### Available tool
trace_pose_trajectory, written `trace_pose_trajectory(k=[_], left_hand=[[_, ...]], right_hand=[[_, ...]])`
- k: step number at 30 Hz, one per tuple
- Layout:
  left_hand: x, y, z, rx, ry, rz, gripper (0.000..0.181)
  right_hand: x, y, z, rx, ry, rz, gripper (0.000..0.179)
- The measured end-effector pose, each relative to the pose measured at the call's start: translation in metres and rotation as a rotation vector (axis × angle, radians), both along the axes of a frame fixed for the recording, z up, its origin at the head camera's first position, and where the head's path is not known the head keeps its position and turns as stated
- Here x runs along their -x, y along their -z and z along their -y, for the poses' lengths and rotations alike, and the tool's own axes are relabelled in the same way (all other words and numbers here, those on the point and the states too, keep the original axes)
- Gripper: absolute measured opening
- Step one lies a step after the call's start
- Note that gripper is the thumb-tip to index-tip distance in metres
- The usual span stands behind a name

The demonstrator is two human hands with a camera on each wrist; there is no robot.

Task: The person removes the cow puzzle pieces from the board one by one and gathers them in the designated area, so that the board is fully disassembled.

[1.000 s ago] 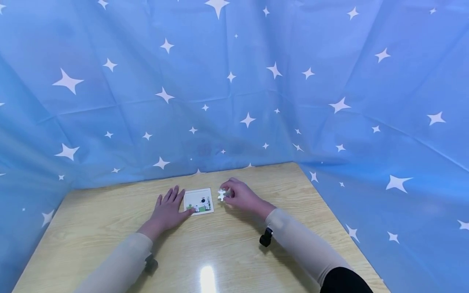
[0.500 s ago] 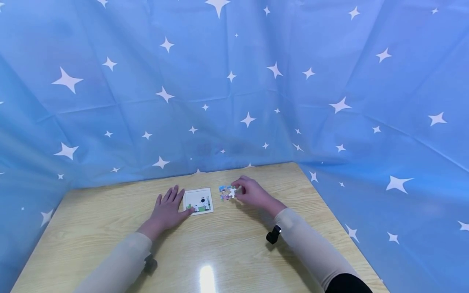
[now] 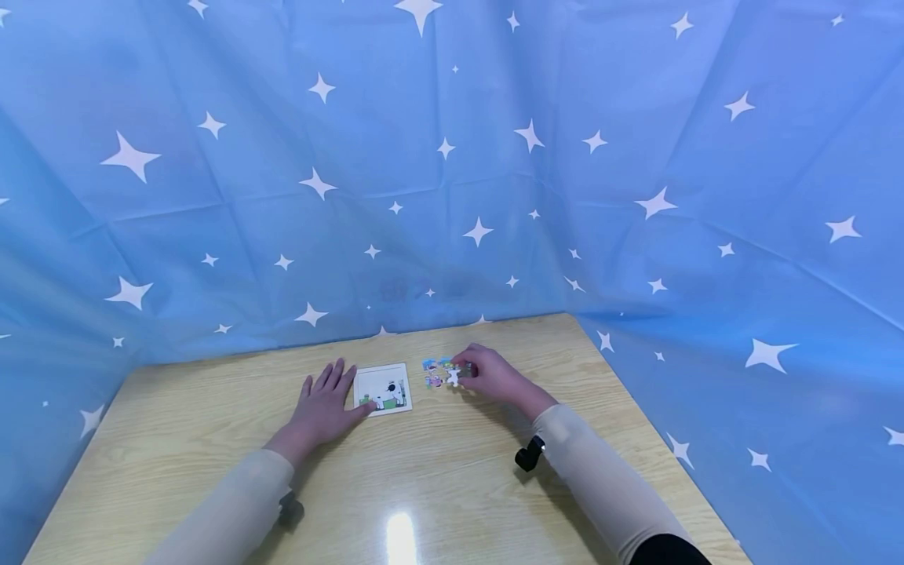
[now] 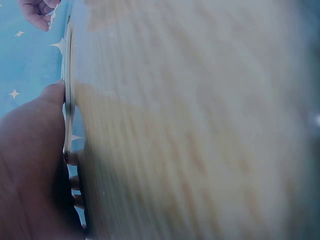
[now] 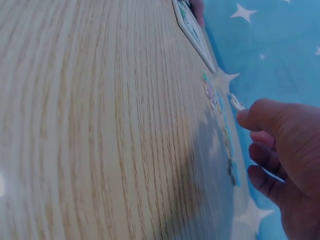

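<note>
In the head view a square puzzle board (image 3: 373, 380) lies on the table, a black-and-white animal and green patches showing in its lower part. My left hand (image 3: 322, 406) rests beside it with straight, spread fingers, the thumb on its lower left corner. The left wrist view shows that thumb on the thin board edge (image 4: 69, 95). Between thumb and fingers my right hand (image 3: 493, 380) pinches a white-faced puzzle piece (image 3: 453, 377), held a little above the table in the right wrist view. Coloured puzzle pieces (image 3: 432, 380) lie beneath and just left of it, partly covered by the hand.
The pale wooden table (image 3: 424, 463) ends at the back against a blue curtain (image 3: 395, 275) with white stars. Dark wrist cameras (image 3: 530, 453) sit on both sleeves. A light reflects off the table's front.
With the white-faced piece in its pinch, my right hand has shifted right, away from the board, and coloured pieces have come into sight. My left hand and the board have stayed put.
</note>
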State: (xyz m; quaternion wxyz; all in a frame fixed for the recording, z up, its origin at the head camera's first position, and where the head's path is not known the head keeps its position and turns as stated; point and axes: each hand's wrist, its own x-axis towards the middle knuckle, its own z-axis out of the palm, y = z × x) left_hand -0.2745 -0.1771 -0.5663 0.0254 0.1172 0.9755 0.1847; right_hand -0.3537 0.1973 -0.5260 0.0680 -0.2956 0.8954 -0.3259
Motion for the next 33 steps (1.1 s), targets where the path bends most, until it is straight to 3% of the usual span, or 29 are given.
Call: trace_pose_trajectory(k=[8, 33], left_hand=[[-0.001, -0.003, -0.001, 0.011, -0.002, -0.001, 0.099], [-0.001, -0.002, -0.001, 0.013, -0.003, -0.008, 0.098]], right_hand=[[-0.001, -0.001, 0.0, 0.009, 0.004, 0.006, 0.041], [0.006, 0.016, 0.001, 0.017, -0.002, 0.086, 0.035]])
